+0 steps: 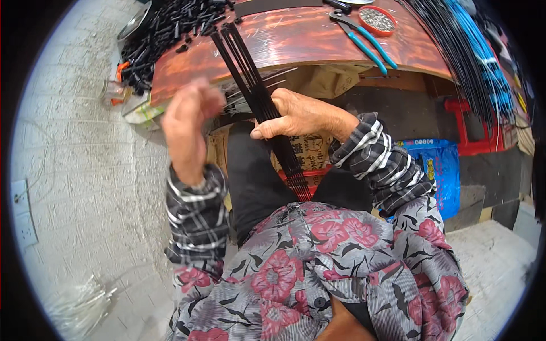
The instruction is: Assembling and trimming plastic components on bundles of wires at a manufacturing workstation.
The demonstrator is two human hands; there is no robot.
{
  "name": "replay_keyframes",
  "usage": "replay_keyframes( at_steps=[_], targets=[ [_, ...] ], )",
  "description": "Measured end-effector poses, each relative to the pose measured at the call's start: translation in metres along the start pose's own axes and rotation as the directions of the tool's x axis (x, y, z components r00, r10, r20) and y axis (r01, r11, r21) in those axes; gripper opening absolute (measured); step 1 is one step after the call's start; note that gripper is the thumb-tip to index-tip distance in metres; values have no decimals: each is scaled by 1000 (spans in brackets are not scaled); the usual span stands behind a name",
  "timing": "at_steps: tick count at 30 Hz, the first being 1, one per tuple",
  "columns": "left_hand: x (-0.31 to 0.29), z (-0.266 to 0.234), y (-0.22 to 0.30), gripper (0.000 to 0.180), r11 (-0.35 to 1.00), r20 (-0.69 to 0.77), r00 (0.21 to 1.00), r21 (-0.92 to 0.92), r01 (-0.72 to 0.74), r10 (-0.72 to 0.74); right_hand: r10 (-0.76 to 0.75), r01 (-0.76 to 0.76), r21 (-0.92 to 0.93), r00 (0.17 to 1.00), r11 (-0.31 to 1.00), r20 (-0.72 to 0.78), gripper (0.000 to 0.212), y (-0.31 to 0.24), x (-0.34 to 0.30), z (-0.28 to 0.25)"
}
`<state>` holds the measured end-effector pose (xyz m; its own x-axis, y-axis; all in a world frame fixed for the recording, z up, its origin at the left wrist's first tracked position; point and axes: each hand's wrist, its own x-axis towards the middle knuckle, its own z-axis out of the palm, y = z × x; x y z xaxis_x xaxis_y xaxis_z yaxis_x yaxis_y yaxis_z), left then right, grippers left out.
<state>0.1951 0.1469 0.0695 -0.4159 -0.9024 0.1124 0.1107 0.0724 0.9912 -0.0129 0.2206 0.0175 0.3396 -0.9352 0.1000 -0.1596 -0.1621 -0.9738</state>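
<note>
Upper bg. is taken up by a reddish-brown table (296, 46), w/ a pile of short black parts (170, 35) heaped at its L end. Below its near edge, the bundle of black rods (263, 101) is held w/ its long axis on a slant: the upper-L end is seen against the tabletop (contact can't be told), the lower-R end is pointed down btwn the thighs. Near the top the rods are parted, w/ gaps btwn strands.

The bundle is gripped abt. midway by the R hand (298, 113), the nearer one: thumb is laid across the front, other fingers are mostly hidden. It's thus placed L of the R wrist, btwn thumb & fingers. L hand (190, 125) is raised L of the bundle, apart from it; its fingers are blurred, so whether anything's held can't be told.

Well R of the rods' top, blue-handled pliers (364, 50) are set down near a red dish (380, 34), filled w/ small metal bits (377, 20).
</note>
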Motion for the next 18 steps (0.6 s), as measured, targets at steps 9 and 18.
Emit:
replay_keyframes(
  at_steps=[9, 18],
  targets=[
    [50, 49, 66, 56, 884, 530, 848, -408, 229, 25, 47, -96, 240, 979, 966, 200, 39, -26, -18, 1],
    [-9, 53, 94, 76, 714, 757, 593, -574, 402, 275, 90, -88, 76, 996, 993, -22, 38, -19, -49, 2]
  ],
)
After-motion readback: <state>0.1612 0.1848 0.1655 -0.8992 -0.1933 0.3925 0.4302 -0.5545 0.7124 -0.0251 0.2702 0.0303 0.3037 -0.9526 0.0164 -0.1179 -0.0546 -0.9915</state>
